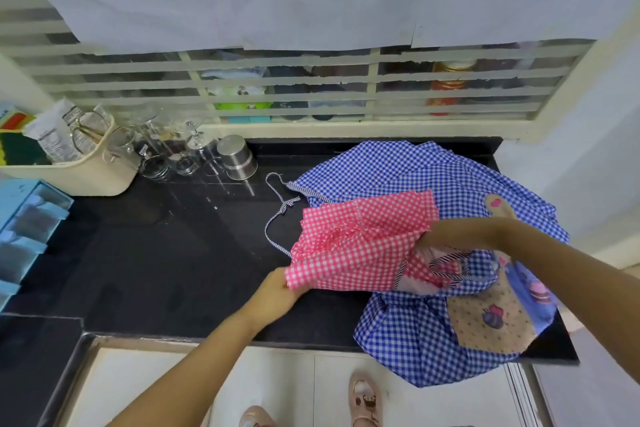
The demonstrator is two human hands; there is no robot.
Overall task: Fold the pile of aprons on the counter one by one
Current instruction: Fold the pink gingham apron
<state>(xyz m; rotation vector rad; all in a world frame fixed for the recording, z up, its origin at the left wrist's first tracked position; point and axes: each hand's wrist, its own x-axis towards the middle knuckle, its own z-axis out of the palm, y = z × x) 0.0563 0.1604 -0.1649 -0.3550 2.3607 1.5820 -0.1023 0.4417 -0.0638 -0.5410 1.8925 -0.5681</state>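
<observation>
A pink-and-white checked apron (360,239) is held up over the black counter (166,253). My left hand (277,295) pinches its lower left corner. My right hand (427,239) reaches under the pink cloth at its right side; its fingers are hidden by the fabric. Beneath and to the right lies a pile of blue-and-white checked aprons (433,184), one with a tan patch pocket (491,319), partly hanging over the counter's front edge. A striped tie string (277,215) trails to the left of the pile.
At the back left stand a steel cup (237,158), several glass jars (166,156) and a cream basket (79,166) with packets. A blue drawer unit (24,229) sits at the left edge. A barred window runs behind the counter.
</observation>
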